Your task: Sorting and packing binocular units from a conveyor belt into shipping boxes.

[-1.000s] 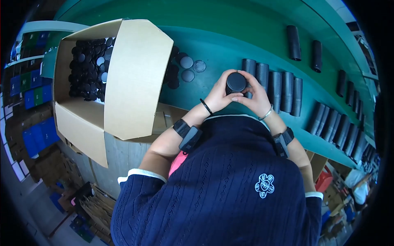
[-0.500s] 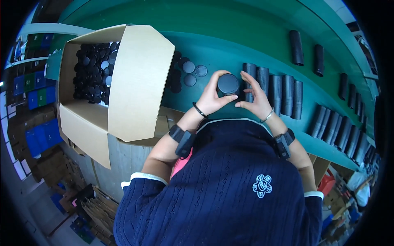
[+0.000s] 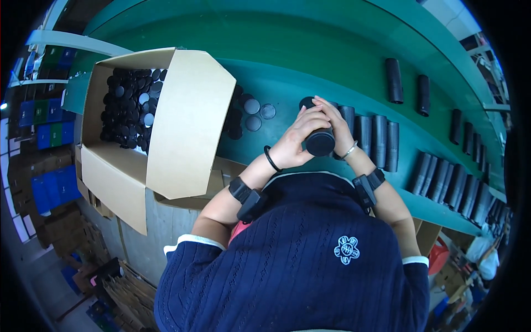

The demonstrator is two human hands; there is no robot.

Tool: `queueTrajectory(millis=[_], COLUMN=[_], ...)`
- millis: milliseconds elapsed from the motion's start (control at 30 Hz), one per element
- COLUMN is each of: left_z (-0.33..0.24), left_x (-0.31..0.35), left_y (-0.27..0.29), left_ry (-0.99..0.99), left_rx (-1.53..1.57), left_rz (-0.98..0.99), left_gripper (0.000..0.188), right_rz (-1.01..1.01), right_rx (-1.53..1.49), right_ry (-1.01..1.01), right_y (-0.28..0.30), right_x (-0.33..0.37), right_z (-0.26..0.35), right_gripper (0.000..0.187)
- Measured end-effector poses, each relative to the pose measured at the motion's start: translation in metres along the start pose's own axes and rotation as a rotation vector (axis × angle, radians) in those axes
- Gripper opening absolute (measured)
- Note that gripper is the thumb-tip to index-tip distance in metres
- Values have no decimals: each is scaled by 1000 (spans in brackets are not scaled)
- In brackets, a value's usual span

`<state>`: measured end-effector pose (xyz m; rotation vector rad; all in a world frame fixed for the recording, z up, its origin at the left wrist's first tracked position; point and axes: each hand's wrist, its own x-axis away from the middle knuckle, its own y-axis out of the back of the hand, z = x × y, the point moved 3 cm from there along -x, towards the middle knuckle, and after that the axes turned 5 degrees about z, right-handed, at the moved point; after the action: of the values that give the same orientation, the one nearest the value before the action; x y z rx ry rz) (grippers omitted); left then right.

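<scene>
Green bench spans the upper frame, bearing a cardboard box of dark discs at upper left and a row of black tubes right of centre. Left hand and right hand are wrapped around one dark cylinder, slightly above and right of frame centre. Likely handling: light, stiff, slightly slippery; grasp the side wall, clear of the round end.
</scene>
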<state>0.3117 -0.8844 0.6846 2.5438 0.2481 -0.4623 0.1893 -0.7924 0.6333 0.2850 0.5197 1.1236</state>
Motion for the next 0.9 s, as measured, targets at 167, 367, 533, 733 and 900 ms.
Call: queueTrajectory(millis=[167,367,533,733,900], left_z=[14,136,135,89,88], left_x=[-15,-11,-26,-9,6], left_y=[7,-83,-96,-51,-49], left_ry=[133,855,768,543,441], left_rx=[849,147,78,406,368], left_rz=[-328,-31,-9,41,-14], left_gripper=[83,90,91,72,69], right_rz=[38,-244,-372,-419,-290], right_rx=[212,-103,324,343,723], right_ry=[6,-600,-780,-724,-331], right_y=[16,100,142,159,126], right_x=[6,-11,-22,-46,-50], right_z=[2,-64,-170,-203,-147], right_gripper=[72,64,64,60,31])
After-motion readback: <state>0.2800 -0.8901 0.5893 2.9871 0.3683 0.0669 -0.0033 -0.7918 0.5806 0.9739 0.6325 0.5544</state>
